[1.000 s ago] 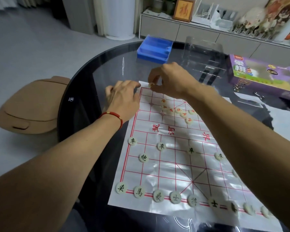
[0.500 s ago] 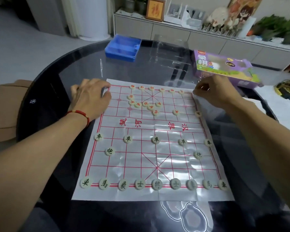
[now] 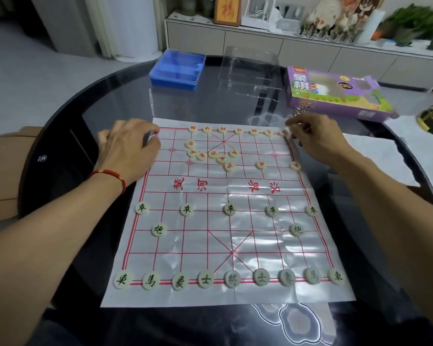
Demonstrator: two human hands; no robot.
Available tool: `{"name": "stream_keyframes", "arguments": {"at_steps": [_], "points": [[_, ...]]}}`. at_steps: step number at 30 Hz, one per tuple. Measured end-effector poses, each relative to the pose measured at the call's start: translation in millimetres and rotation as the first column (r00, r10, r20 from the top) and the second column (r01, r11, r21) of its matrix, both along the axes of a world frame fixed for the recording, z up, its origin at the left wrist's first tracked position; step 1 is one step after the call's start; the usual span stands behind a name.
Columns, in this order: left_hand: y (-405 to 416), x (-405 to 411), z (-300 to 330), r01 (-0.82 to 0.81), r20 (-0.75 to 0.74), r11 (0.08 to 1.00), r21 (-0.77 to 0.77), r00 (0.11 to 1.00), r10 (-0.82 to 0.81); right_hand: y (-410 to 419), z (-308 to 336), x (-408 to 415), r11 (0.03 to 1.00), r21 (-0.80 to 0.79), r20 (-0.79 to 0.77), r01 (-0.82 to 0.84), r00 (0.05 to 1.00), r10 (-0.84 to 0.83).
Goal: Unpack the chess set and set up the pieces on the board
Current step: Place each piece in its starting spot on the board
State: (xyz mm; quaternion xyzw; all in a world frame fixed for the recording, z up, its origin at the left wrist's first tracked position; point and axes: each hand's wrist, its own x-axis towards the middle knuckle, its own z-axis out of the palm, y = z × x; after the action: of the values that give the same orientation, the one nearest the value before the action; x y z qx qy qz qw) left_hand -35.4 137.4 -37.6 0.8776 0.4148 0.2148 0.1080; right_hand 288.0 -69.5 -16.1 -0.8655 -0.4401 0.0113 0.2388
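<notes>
While the near side stands complete, black pieces point(image 3: 231, 278) ranked in a full row closest to the person, two cannons and five soldiers beyond them, the action is all at the far edge; the board point(image 3: 210, 248), a creased plastic sheet, lies flat on the dark glass table point(image 3: 125, 101); a second ago the right hand point(image 3: 315, 136) was over at the far-left corner beside the left hand, and now it has swung across to the far-right corner; its fingers are curled just off a red piece point(image 3: 283, 132) sitting on that corner point, though whether they pinch it or have let go cannot be told; the left hand point(image 3: 128, 146) presses the far-left corner of the sheet, fingers curled, nothing visibly held; between the hands, the red back row reads nearly filled, and a loose cluster of red pieces point(image 3: 211, 154) sits unsorted just nearer than that row; so, by judgement, red's cannons and soldiers remain to place; beyond the hands lie the blue tray point(image 3: 178, 71), a clear lid point(image 3: 250, 68) and the purple box point(image 3: 335, 93).
</notes>
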Motion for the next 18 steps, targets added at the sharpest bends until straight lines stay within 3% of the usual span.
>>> {"name": "stream_keyframes", "arguments": {"at_steps": [6, 11, 18], "points": [[-1, 0, 0, -0.001, -0.008, 1.000, 0.004, 1.000, 0.001, -3, -5, -1, 0.995, 0.037, -0.014, -0.098, 0.995, 0.099], [-1, 0, 1, -0.002, -0.009, 1.000, 0.001, 1.000, 0.002, -3, -18, -4, 0.994, 0.104, 0.036, -0.030, 0.999, 0.026], [-3, -1, 3, 0.000, -0.014, 1.000, 0.004, 1.000, 0.000, -5, -17, -4, 0.990, 0.140, -0.014, -0.017, 1.000, 0.019]]}}
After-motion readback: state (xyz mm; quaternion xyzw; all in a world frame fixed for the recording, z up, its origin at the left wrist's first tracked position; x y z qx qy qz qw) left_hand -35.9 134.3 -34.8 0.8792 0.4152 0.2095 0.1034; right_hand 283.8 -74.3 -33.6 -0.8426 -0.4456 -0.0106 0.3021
